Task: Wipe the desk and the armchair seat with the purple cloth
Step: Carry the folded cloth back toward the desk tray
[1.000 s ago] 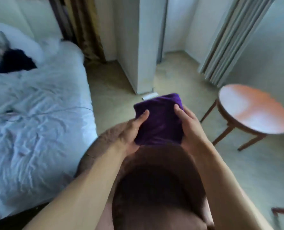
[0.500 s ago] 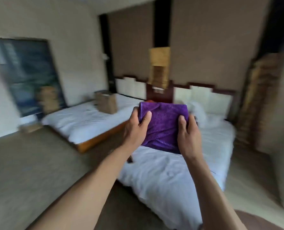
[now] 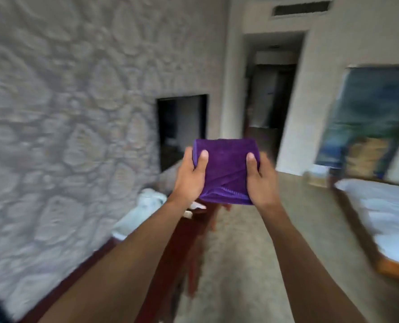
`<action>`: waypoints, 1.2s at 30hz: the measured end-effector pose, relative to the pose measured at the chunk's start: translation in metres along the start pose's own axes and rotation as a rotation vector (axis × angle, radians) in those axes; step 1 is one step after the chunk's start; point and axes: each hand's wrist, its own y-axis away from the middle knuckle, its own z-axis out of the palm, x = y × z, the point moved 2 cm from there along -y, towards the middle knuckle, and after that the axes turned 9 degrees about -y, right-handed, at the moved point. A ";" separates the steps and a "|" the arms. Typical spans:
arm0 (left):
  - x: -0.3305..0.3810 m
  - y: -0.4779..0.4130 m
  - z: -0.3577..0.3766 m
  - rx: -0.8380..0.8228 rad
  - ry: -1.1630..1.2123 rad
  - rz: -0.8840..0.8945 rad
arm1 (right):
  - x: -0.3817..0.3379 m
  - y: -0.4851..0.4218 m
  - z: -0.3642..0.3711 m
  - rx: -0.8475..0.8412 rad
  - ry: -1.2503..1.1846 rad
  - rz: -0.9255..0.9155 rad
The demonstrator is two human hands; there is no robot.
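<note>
1. Room: bedroom-like interior, frame motion-blurred. Beige carpet floor [image 3: 252,252] runs down the middle; textured wall [image 3: 54,113] with a raised pebble-like pattern fills the left side.
2. Left hand [image 3: 190,180]: closed on the left edge of the purple cloth [image 3: 226,169], thumb laid flat on the near face, fingers wrapped behind and out of sight.
3. Right hand [image 3: 261,180]: closed on the right edge of the same cloth, thumb on the near face, fingers behind.
4. Purple cloth: folded into a thick, roughly square pad, held in the air between both hands at chest height, in front of the body. Nap looks plush, like microfibre; a stitched hem runs along the lower fold, and a diagonal crease crosses the face.
5. Below and beyond the hands: dark reddish wooden desk [image 3: 189,241] running along the left wall, glossy finish, edges smeared by blur. Pale, crumpled items lie on its far end; cannot tell what they are.
6. Wall above desk: dark rectangular recess [image 3: 182,129], hard-edged.
7. Centre background: open doorway [image 3: 270,94] into a dim passage; slatted vent [image 3: 301,8] above it.
8. Right side: bed [image 3: 391,220] with white linen on an orange-brown wooden frame; large blue-green picture [image 3: 373,117] on the wall behind it.
</note>
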 end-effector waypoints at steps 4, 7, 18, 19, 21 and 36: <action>-0.081 -0.037 -0.110 0.196 -0.113 -0.144 | 0.016 -0.018 0.166 -0.242 -0.051 -0.006; -0.131 -0.054 -0.164 0.319 -0.212 -0.219 | 0.030 -0.023 0.261 -0.372 -0.100 0.015; -0.297 -0.133 -0.204 0.700 -0.512 -0.478 | 0.137 -0.082 0.505 -0.869 -0.326 0.036; -0.310 -0.142 -0.198 0.742 -0.513 -0.510 | 0.148 -0.092 0.521 -0.908 -0.331 0.030; -0.334 -0.159 -0.184 0.803 -0.538 -0.589 | 0.171 -0.110 0.547 -0.983 -0.319 0.044; -0.578 -0.144 -0.102 0.763 -0.738 -1.247 | 0.391 -0.062 0.679 -1.389 0.109 0.042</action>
